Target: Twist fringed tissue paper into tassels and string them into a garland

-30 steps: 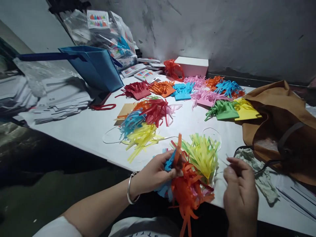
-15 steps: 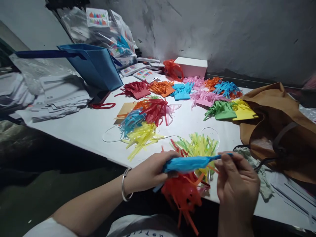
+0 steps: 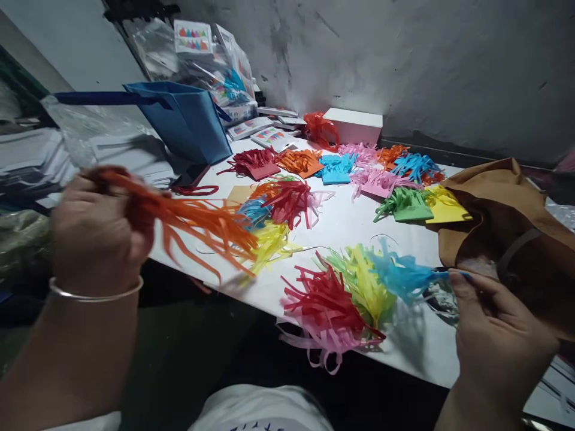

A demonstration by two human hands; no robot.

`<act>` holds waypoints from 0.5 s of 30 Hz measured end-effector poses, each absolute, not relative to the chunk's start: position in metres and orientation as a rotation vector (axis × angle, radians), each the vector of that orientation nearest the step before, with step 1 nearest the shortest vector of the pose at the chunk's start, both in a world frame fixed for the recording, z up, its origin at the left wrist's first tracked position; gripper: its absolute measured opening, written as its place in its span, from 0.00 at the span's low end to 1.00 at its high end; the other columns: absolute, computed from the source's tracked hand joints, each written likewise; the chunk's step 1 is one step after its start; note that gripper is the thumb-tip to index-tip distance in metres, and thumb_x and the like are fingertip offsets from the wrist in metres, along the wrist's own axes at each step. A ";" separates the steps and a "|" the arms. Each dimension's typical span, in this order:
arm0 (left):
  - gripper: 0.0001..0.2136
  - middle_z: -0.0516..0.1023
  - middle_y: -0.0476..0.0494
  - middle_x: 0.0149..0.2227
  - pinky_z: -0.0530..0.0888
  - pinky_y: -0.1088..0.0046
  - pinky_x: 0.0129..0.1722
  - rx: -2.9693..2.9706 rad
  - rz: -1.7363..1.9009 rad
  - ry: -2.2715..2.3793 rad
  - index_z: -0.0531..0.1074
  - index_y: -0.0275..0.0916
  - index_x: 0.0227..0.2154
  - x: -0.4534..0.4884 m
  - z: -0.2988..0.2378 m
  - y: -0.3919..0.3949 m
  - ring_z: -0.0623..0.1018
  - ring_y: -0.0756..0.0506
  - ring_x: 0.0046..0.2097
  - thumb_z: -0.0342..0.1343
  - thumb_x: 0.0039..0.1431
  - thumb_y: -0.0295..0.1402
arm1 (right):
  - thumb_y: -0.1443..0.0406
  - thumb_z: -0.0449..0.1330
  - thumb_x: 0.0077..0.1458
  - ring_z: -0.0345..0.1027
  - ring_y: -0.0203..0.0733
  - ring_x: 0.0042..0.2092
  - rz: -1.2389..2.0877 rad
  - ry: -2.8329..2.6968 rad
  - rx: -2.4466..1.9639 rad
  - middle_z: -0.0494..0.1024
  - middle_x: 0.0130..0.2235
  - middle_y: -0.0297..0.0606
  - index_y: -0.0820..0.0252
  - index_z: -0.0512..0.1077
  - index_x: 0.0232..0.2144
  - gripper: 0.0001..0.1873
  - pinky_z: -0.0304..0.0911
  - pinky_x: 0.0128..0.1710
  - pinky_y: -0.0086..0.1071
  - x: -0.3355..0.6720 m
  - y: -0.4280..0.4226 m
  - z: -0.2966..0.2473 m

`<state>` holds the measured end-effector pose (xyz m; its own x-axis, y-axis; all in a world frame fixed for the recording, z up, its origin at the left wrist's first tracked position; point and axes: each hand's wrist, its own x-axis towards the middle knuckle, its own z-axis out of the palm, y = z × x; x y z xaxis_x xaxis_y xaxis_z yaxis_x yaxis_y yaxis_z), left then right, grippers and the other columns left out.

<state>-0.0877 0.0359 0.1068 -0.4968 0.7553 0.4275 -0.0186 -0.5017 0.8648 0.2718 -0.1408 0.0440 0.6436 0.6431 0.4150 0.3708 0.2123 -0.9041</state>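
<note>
Firmly, left hand [image 3: 96, 230] gripping orange tassel [image 3: 202, 222], right hand [image 3: 494, 341] pinching blue tassel [image 3: 399, 274], bag [image 3: 188, 126] opaque

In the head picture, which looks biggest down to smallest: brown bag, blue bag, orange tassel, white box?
1. brown bag, though partly cut off.
2. blue bag and orange tassel: about alike; the tassel is nearer and blurred, so unranked.
3. white box, farthest away.

A white rectangular cardboard box [image 3: 353, 124] sits at the back of the white surface [image 3: 341, 224]. Left of it stands a blue fabric bag [image 3: 191, 126]; before it lie fringed coloured paper stacks [image 3: 335, 170], right of it a brown cloth bag [image 3: 498, 203].
</note>
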 end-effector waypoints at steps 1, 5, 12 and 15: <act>0.10 0.64 0.60 0.20 0.67 0.84 0.24 1.142 2.140 1.136 0.64 0.37 0.28 -0.089 0.114 0.035 0.62 0.57 0.21 0.58 0.56 0.19 | 0.54 0.65 0.52 0.72 0.43 0.27 0.236 -0.958 -1.410 0.77 0.26 0.36 0.58 0.78 0.32 0.14 0.67 0.24 0.34 0.264 -0.141 0.043; 0.11 0.70 0.56 0.22 0.68 0.81 0.20 1.406 1.664 1.083 0.73 0.37 0.32 -0.066 0.110 -0.005 0.69 0.53 0.23 0.69 0.47 0.28 | 0.60 0.65 0.54 0.74 0.42 0.30 0.304 -1.148 -1.398 0.80 0.30 0.36 0.56 0.79 0.32 0.07 0.68 0.27 0.31 0.236 -0.141 0.039; 0.14 0.81 0.41 0.40 0.73 0.75 0.32 1.716 0.702 0.647 0.78 0.39 0.47 0.019 0.058 -0.061 0.76 0.48 0.35 0.60 0.59 0.35 | 0.64 0.60 0.60 0.72 0.38 0.31 0.601 -1.433 -1.294 0.78 0.29 0.34 0.56 0.78 0.31 0.08 0.66 0.29 0.28 0.197 -0.136 0.032; 0.12 0.81 0.43 0.32 0.71 0.77 0.29 1.554 0.592 0.583 0.80 0.35 0.39 0.031 0.047 -0.061 0.74 0.50 0.30 0.60 0.60 0.39 | 0.59 0.61 0.60 0.73 0.39 0.30 0.717 -1.276 -1.335 0.78 0.30 0.35 0.57 0.77 0.35 0.08 0.68 0.29 0.29 0.194 -0.139 0.026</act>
